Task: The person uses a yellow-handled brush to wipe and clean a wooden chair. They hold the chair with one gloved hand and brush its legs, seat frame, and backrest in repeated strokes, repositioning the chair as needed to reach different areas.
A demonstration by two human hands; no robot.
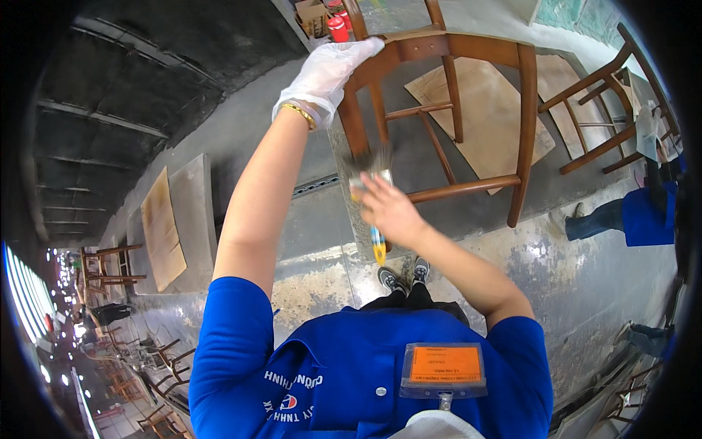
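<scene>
1. Left hand (327,69): in a thin clear glove, gold bracelet at the wrist. Grip is closed over the top rail of a brown wooden chair frame (446,110), arm stretched out well ahead of the body.
2. Right hand (389,208): bare, grip closed around a paintbrush (371,192). Yellow-and-blue handle sticks out below the hand, toward the body; the metal band and bristles are above it. Brush is motion-blurred, fine detail unreadable.
3. Bristles sit against the near left leg of the chair frame, just below where the left hand holds it. Can't tell whether there is any coating on the bristles.
4. Chair frame stands on a grey raised surface (409,164) in front of the person; no seat panel, just legs, rails and rungs. Flat sheets of cardboard (490,110) lie on the surface under and behind it.
5. Second chair frame (607,110), same brown, stands to the right, well apart from the first.
6. Red can (338,29) and a small cardboard box (313,16) sit at the far edge, beyond the left hand.
7. Another person in blue (636,216) is at the right edge; their hands aren't clear.
8. Person's own shoes (404,276) on the concrete floor (585,278), just below the brush handle in the view.
</scene>
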